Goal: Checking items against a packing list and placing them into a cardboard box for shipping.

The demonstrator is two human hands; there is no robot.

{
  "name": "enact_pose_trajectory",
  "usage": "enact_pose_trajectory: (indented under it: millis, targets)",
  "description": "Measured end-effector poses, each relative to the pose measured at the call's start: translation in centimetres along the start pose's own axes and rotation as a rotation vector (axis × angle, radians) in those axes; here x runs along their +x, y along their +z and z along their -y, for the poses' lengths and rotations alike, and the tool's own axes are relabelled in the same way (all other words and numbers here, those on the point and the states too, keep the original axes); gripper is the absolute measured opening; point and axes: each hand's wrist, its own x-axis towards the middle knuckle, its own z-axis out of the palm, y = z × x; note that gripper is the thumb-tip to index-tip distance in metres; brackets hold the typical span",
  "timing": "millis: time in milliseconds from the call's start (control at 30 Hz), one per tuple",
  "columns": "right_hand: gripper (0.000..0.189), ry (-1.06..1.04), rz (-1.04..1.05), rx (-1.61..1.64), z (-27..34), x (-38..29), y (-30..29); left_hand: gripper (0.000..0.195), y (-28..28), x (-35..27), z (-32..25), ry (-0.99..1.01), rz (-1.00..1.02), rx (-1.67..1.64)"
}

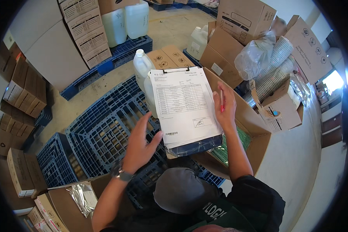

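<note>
A clipboard [195, 149] with a dark lower edge lies in front of me, its black clip at the far end. Clipped to it are printed paper sheets [178, 121] with a table, a signature box and a barcode. My right hand [228, 108] is at the right edge of the sheets, a red pen [222, 101] held between thumb and fingers. Off the clipboard's lower left edge, my left hand [140, 143] is empty with thumb and fingers spread. What supports the clipboard is hidden. A white plastic jug [142, 65] stands behind its left side.
Blue plastic pallets [104, 130] lie to the left. An open carton [256, 145] holding green material is at the right, near wrapped rolls of cups [274, 75]. Stacked cartons [87, 26] and large jugs [137, 20] stand farther back. A silver pouch [82, 197] sits at lower left.
</note>
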Motion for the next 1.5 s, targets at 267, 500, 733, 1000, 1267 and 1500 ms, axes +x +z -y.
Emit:
enact_pose_trajectory:
  millis: [267, 500, 733, 1000, 1267, 1500]
  targets:
    - [0.034, -0.012, 0.149, -0.068, 0.1, -0.3, 0.9, 0.085, 6.1, -0.4, 1.6, -0.366, 0.099, -0.824]
    - [0.025, 0.159, 0.027, 0.242, 1.4, 0.7, 1.3, 0.096, 3.5, -1.4, 1.3, -0.395, 0.247, -0.628]
    - [0.009, 0.422, 0.130, 0.539, -0.2, -1.3, 3.8, 0.096, 2.8, -0.9, 2.3, -0.143, 0.413, -0.201]
    - [0.024, 0.469, 0.035, 0.576, -0.5, -1.7, 4.7, 0.094, 2.7, -0.8, 3.1, 0.033, 0.356, -0.010]
    - [0.022, 0.520, 0.089, 0.538, -0.1, -1.4, 4.6, 0.095, 2.2, -0.5, 2.6, -0.052, 0.441, 0.022]
    - [0.026, 0.467, 0.081, 0.535, -0.8, -1.6, 4.7, 0.093, 2.8, -0.9, 3.1, 0.047, 0.328, 0.013]
